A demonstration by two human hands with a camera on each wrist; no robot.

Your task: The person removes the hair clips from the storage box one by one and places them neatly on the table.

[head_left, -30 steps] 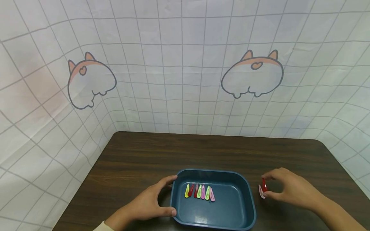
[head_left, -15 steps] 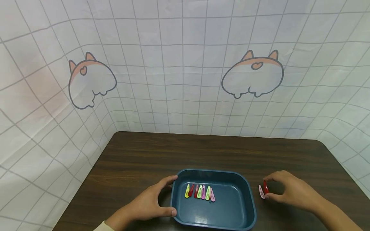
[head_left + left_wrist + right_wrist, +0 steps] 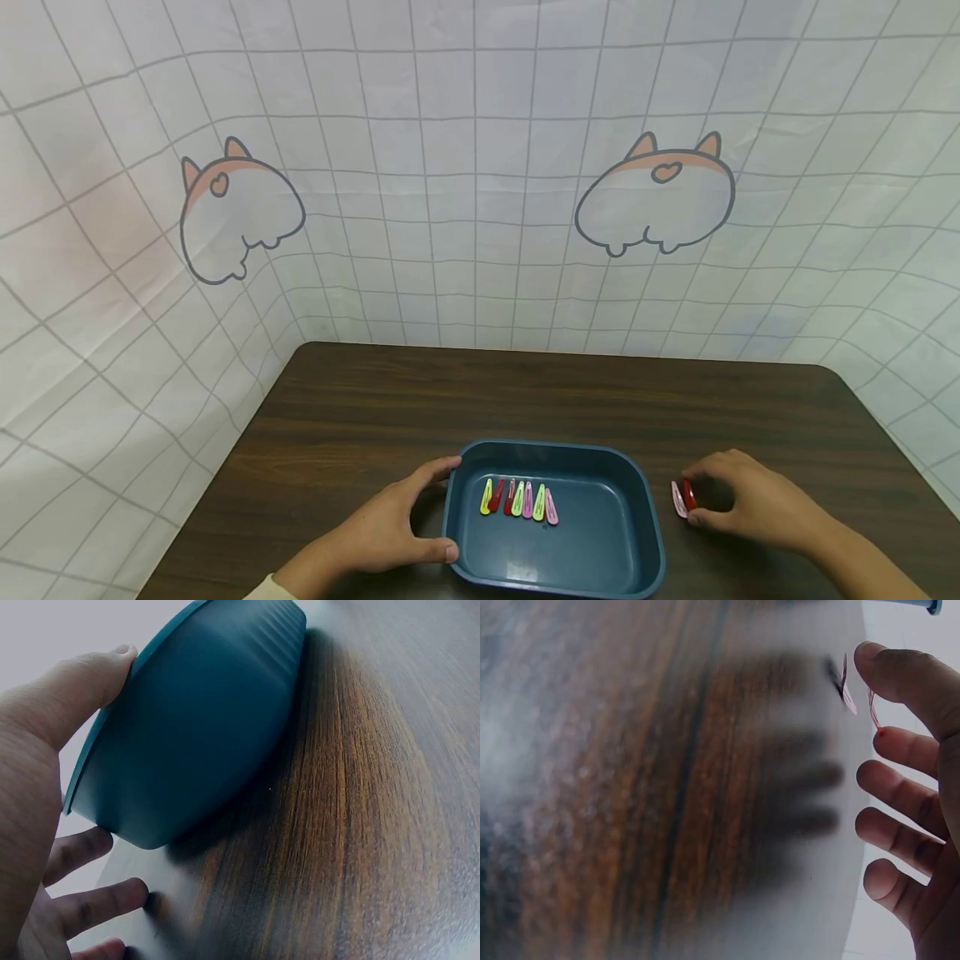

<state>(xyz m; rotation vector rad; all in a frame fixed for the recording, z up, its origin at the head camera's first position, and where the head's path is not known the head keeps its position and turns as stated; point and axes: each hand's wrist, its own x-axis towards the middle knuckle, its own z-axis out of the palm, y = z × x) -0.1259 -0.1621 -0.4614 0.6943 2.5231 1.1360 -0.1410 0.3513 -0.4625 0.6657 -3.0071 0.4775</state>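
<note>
"What has the right hand (image 3: 757, 504) got?"

"A red clip (image 3: 688, 495), pinched between thumb and index finger. The other three fingers are held away from it."

"Is that clip touching the tabletop (image 3: 375, 400)?"

"I can't tell. A pink clip (image 3: 678, 499) does lie on the wood, just beside it, on the side toward the left hand (image 3: 390, 525)."

"And the left hand itself?"

"Spread and relaxed, with its thumb against the rim of the blue tray (image 3: 592, 533) and its fingers at the far corner nearest that hand. No clip in it."

"So the tray sits between the two hands?"

"Yes, touching the left one and apart from the right. Inside, nearer the left hand, is a row of seven clips (image 3: 517, 498): yellow, two red, yellow-green, pink, yellow-green, pink."

"Anything beyond the hands?"

"A white gridded sheet (image 3: 450, 208) past the tabletop's far edge, with two cartoon animal drawings (image 3: 654, 200). At the left wrist, a bit of cream sleeve (image 3: 270, 588)."
</note>
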